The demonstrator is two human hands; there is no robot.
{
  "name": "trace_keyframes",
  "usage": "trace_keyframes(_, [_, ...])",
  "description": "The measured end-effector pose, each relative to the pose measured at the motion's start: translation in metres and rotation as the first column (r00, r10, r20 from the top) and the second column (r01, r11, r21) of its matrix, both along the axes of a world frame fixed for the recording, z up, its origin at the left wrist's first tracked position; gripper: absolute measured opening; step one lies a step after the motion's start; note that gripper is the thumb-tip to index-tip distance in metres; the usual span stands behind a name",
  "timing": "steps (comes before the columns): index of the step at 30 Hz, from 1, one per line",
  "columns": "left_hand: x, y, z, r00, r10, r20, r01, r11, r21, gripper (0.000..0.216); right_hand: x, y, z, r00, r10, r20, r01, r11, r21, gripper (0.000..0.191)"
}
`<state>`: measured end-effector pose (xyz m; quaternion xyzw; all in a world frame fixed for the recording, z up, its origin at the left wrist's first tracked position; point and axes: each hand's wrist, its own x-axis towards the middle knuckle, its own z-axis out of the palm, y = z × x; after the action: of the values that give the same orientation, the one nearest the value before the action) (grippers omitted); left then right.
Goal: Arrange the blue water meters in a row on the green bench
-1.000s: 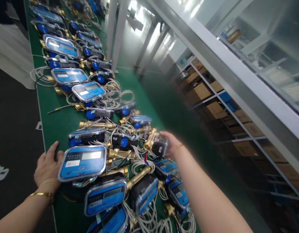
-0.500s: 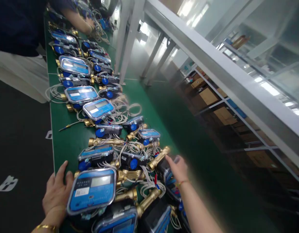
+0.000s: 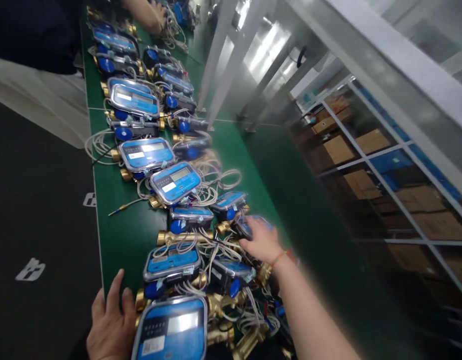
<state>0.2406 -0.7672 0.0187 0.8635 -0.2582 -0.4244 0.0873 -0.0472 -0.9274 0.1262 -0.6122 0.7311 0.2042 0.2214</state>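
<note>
My left hand [image 3: 109,327] lies open and flat on the green table [image 3: 114,235], touching the nearest blue-faced meter [image 3: 172,330]. Further right, my right hand [image 3: 261,242] closes around a small blurred meter [image 3: 249,225] among white cables [image 3: 215,177].

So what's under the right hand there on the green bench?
The right hand lies over a blue-faced meter; only the meter's far edge shows. Beneath are white cables and a brass fitting. The palm hides the rest of the meter.

two hands [image 3: 263,242], about fifteen meters [image 3: 176,182]
</note>
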Motion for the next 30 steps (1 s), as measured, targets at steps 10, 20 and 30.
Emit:
trace_keyframes(10, [-0.001,0.010,-0.013,0.999,0.001,0.042,0.002,0.999,-0.054,0.072,-0.001,0.003,-0.001,0.996,0.030,-0.086,-0.027,0.999,0.045,0.070])
trace_keyframes(20, [0.002,0.026,-0.039,0.985,-0.118,0.129,0.136,0.981,-0.140,0.068,0.022,-0.042,-0.017,0.973,0.229,-0.026,-0.227,0.930,-0.289,0.080])
trace_keyframes(30, [-0.001,0.031,-0.038,0.952,-0.224,0.208,0.266,0.942,-0.203,0.059,0.011,-0.063,-0.030,0.893,0.449,0.041,-0.422,0.865,-0.272,0.068])
